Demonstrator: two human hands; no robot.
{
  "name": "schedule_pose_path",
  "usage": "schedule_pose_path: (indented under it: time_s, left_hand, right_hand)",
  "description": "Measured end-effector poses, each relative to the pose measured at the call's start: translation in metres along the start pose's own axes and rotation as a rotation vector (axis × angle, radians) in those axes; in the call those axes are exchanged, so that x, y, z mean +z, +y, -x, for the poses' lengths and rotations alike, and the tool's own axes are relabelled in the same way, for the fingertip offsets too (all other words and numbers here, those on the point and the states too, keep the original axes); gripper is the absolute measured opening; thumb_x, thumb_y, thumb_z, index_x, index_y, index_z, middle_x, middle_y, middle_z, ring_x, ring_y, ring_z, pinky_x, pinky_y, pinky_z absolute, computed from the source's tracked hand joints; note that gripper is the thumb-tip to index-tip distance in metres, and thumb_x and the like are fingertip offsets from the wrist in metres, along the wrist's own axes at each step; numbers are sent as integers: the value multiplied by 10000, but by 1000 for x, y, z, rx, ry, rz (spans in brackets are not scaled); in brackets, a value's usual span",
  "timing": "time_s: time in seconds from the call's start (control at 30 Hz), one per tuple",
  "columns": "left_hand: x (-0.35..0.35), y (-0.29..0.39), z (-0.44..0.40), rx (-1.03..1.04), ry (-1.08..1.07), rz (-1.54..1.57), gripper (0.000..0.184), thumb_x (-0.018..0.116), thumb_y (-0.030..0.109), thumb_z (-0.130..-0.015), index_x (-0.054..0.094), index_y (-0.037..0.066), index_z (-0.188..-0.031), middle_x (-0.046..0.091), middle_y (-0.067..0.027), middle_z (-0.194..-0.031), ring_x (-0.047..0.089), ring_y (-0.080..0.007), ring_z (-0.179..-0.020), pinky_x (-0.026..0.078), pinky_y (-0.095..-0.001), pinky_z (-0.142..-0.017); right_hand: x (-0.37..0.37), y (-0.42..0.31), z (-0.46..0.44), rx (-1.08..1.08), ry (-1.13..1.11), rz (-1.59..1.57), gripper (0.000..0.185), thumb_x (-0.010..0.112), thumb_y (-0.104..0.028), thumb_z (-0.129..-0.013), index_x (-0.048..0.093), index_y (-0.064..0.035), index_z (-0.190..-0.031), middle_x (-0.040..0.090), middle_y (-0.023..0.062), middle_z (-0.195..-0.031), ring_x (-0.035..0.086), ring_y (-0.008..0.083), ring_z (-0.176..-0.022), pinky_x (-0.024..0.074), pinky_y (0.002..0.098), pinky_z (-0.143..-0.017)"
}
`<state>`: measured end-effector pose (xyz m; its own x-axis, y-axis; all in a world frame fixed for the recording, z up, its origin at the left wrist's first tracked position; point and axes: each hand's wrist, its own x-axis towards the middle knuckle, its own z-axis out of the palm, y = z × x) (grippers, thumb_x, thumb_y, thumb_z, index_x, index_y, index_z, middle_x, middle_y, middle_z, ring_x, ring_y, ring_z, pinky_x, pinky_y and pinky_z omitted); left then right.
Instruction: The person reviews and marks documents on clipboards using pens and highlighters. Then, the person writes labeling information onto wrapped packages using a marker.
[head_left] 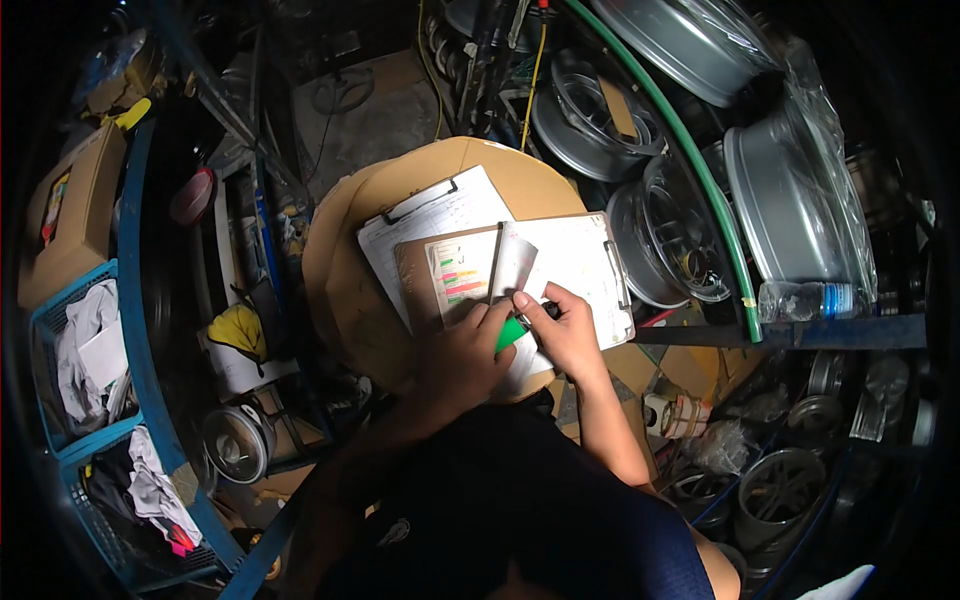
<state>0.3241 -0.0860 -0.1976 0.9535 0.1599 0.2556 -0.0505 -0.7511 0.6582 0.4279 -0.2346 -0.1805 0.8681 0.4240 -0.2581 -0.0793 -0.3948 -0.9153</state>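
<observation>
My left hand (467,348) is closed, with a flat green object (510,333) showing at its fingers; its kind cannot be made out. A pale, folded strip of paper (514,262) rises from between my hands. The thumb of my right hand (568,332) presses at the strip's lower end, its fingers curled around a small dark thing (551,310) that is mostly hidden. Under them lies a brown clipboard (418,285) bearing a sheet with coloured labels (459,262). Another clipboard with white paper (580,255) lies to the right, and clipped written sheets (435,222) lie behind.
The clipboards rest on a round cardboard surface (335,290). Wheel rims (590,115) fill the racks on the right, behind a green bar (700,165). A plastic bottle (805,300) lies on that shelf. To the left stand blue baskets (50,400) with cloths and a cardboard box (75,215).
</observation>
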Motion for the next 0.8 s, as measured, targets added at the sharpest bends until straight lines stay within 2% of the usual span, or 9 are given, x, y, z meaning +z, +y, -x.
schedule_pose_path:
  time_s: [0.07, 0.17, 0.37, 0.47, 0.57, 0.6, 0.63, 0.7, 0.8]
  left_hand:
    - [6, 0, 0, 11, -14, 4, 509, 714, 199, -845, 596, 95, -1329, 652, -97, -1047, 705, -315, -856, 594, -428, -735]
    - [3, 7, -6, 27, 29, 151, 460, 706, 93, -828, 637, 63, -1281, 660, -130, -995, 701, -343, -878, 590, -427, -752]
    - [2, 11, -4, 5, -7, 134, 462, 709, 82, -829, 634, 71, -1285, 669, -131, -1025, 700, -356, -912, 592, -437, -783]
    - [-3, 8, -2, -110, -56, 166, 520, 706, 64, -853, 592, 90, -1360, 672, -156, -1143, 696, -371, -1018, 579, -434, -881]
    - [0, -13, 4, -107, 212, 161, 590, 699, 55, -897, 514, 104, -1456, 637, -211, -1289, 660, -390, -1162, 544, -430, -981]
    - [-1, -26, 4, -151, 174, 193, 653, 694, 63, -935, 423, 106, -1528, 588, -253, -1382, 614, -405, -1259, 522, -433, -1021]
    - [-1, -33, 6, -202, 174, 194, 681, 703, 52, -912, 414, 100, -1526, 561, -260, -1407, 604, -415, -1265, 516, -446, -1029]
    - [-2, -43, 8, -313, 182, 192, 738, 721, 28, -864, 394, 87, -1523, 505, -274, -1456, 584, -434, -1276, 505, -471, -1047]
    - [-10, -46, 7, -333, 101, 171, 711, 723, 50, -888, 384, 68, -1512, 503, -249, -1479, 612, -442, -1223, 517, -486, -1021]
  right_hand:
    - [-2, 5, 0, -14, -1, 3, 258, 725, -269, -999, 746, -15, -965, 548, -51, -620, 437, 28, -601, 370, 244, -530]
    - [-8, 7, 2, 0, 16, 6, 256, 726, -265, -999, 750, -11, -980, 560, -49, -632, 443, 28, -606, 382, 248, -535]
    - [-12, 15, 11, 41, 25, -93, 221, 711, -226, -1012, 744, -8, -996, 579, -54, -675, 445, 23, -596, 382, 237, -527]
    - [-18, 18, 14, 75, 16, -184, 210, 709, -226, -1016, 746, -19, -1011, 570, -63, -678, 441, 20, -559, 365, 223, -500]
    - [-31, 28, 15, 52, 82, -205, 226, 725, -258, -1007, 748, -33, -1004, 549, -70, -657, 438, 24, -501, 350, 211, -459]
    - [-36, 29, 14, 43, 113, -195, 233, 726, -264, -1006, 746, -31, -995, 549, -70, -654, 441, 24, -499, 352, 211, -457]
    - [-39, 29, 14, 34, 141, -185, 241, 728, -270, -1005, 744, -30, -987, 548, -70, -652, 444, 24, -497, 355, 211, -455]
    - [-48, 28, 14, 10, 175, -179, 300, 731, -314, -1001, 710, -45, -870, 533, -72, -614, 452, 21, -494, 356, 212, -448]
    - [-55, 34, 12, -10, 204, -204, 320, 730, -310, -1003, 688, -57, -811, 524, -74, -599, 437, 20, -495, 342, 216, -454]
